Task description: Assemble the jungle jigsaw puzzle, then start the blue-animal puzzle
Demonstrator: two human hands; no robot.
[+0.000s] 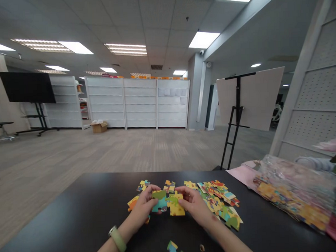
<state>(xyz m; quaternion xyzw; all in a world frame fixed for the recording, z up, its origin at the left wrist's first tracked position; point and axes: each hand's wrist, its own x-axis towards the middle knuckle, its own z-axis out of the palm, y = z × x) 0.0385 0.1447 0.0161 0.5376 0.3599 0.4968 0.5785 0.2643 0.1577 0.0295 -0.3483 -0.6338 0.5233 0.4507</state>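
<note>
Over the dark table, my left hand (pixel 145 203) wears a watch at the wrist and grips a green and teal puzzle piece (pixel 160 203) between thumb and fingers. Close beside it, my right hand (pixel 194 203) pinches a yellow and green puzzle piece (pixel 175 207). The facing edges of the two pieces are very near each other; whether they interlock I cannot tell. Behind them lies a small orange and yellow piece (pixel 169 186). An orange piece (pixel 132 202) is partly hidden by my left hand. Nearer to me is a teal piece (pixel 172 251), cut by the frame's lower edge.
A loose pile of puzzle pieces (pixel 215 196) lies right of my right hand. On the table's right side sits a clear plastic bag (pixel 293 194) with colourful pieces, on pink wrapping. Beyond the black table (pixel 77 219) stand an easel board (pixel 250 96) and white shelves (pixel 140 103).
</note>
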